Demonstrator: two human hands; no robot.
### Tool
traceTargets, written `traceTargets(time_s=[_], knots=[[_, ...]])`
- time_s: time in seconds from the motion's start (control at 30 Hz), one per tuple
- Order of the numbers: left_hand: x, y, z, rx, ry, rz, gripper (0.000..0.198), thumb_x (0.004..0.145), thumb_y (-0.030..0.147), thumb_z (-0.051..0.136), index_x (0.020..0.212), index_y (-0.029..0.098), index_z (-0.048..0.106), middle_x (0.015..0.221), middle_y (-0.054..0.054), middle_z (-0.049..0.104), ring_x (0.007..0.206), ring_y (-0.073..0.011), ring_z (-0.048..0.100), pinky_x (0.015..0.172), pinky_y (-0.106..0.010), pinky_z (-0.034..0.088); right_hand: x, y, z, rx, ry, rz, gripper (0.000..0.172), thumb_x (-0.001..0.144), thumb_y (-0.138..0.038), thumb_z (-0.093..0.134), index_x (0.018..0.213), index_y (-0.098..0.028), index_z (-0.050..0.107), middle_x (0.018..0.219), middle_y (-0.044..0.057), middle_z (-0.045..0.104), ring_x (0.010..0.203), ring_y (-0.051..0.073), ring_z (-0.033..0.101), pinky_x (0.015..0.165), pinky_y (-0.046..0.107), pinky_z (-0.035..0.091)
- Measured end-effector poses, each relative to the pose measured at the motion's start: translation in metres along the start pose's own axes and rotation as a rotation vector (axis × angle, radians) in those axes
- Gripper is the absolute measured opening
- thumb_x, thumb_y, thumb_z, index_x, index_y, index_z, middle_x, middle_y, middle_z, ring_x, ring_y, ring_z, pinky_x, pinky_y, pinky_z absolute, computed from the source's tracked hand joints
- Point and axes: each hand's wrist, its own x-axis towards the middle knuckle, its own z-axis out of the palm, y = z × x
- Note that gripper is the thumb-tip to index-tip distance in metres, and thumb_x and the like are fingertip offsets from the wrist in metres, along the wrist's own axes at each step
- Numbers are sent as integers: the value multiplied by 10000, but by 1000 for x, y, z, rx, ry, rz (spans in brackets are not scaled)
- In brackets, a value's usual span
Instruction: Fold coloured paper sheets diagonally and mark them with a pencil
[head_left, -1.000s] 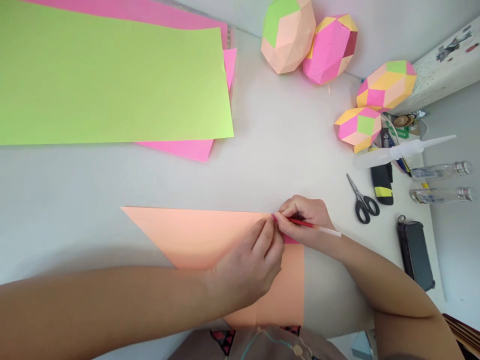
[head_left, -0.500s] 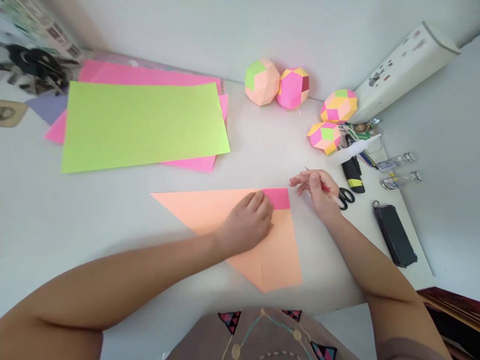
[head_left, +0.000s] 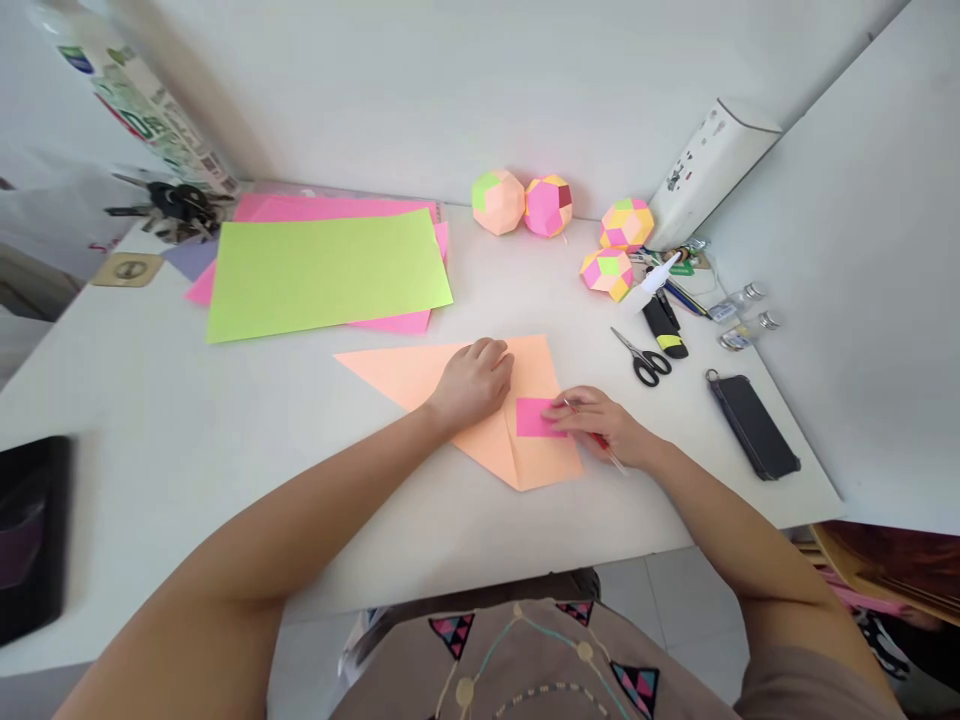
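Observation:
A folded peach sheet (head_left: 405,372) lies on the white table (head_left: 225,470) in front of me. My left hand (head_left: 474,381) rests on it with fingers curled, pressing the paper down. A small pink paper rectangle (head_left: 534,417) lies on the peach sheet's lower right part. My right hand (head_left: 600,424) touches the pink piece's right edge with its fingertips and grips a red pen (head_left: 600,443) that pokes out behind the hand.
A green sheet (head_left: 322,272) over pink sheets lies at the back left. Several paper polyhedra (head_left: 547,205) stand near the wall. Scissors (head_left: 641,358), a glue bottle (head_left: 660,277), small vials (head_left: 742,320) and a dark case (head_left: 754,425) lie on the right. Keys (head_left: 169,205) sit far left.
The view pulled back and up. The pink piece went from the peach sheet's top right corner to its lower right part. My right hand came back to it with the pen.

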Motion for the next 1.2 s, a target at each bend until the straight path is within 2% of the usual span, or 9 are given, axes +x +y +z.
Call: traceTargets(time_s=[0.13,0.2,0.27,0.37,0.5,0.67,0.77,0.9,1.2], knots=[[-7,11,-19,-23,-34,87,242,868,76,387,903,125,621,906,-130,659,807,-229,611,646,-376,526,-14,-11,-5,79,-75,72,243,884,-158,513,1009,-262,694,927,46,728,984,201,612,862,414,531],[-18,25,-32,-58,-57,136,228,884,109,412,981,130,617,1002,-128,661,943,-240,605,766,-403,531,-14,-11,-5,124,-70,90,203,888,-192,533,980,-243,707,894,57,720,1011,204,609,855,404,539],[-31,41,-40,-119,-113,132,282,905,213,467,1138,100,579,1206,-167,596,1153,-291,525,925,-465,478,-12,-9,-5,165,-54,91,180,888,-214,551,969,-217,712,923,71,713,1082,204,593,857,383,546],[-45,54,-40,-115,-244,100,426,934,326,439,1266,70,514,1378,-200,473,1309,-351,387,1039,-531,376,-9,-3,-3,171,-43,84,166,886,-214,569,969,-205,712,957,67,721,1151,201,576,891,378,537],[-41,41,-27,-127,-315,67,484,940,365,402,1318,70,473,1435,-195,414,1354,-347,331,1082,-537,322,-3,9,2,135,7,21,155,879,-193,579,954,-223,711,953,53,735,1131,210,605,928,410,505],[-28,24,-20,-227,-202,90,368,917,286,475,1243,125,531,1371,-183,491,1342,-326,364,1045,-557,364,5,19,5,162,37,94,152,877,-226,587,966,-219,710,1010,57,726,1155,211,592,976,417,479],[-27,24,-24,-329,-182,192,256,918,201,497,1155,200,593,1313,-108,566,1322,-269,410,1040,-513,394,7,19,3,178,19,127,153,880,-222,584,965,-199,709,1013,55,730,1188,219,568,993,436,461],[-28,25,-28,-440,-258,305,216,935,182,482,1087,209,634,1286,-78,600,1307,-234,438,1038,-467,415,7,18,-1,166,5,107,144,875,-196,594,955,-232,708,990,22,742,1192,219,565,990,439,445],[-29,25,-30,-464,-298,307,308,929,89,431,1169,197,591,1326,-92,569,1352,-226,380,1100,-512,338,9,20,-1,138,-27,90,121,875,-215,608,947,-257,695,1015,10,738,1191,219,568,966,432,449]])
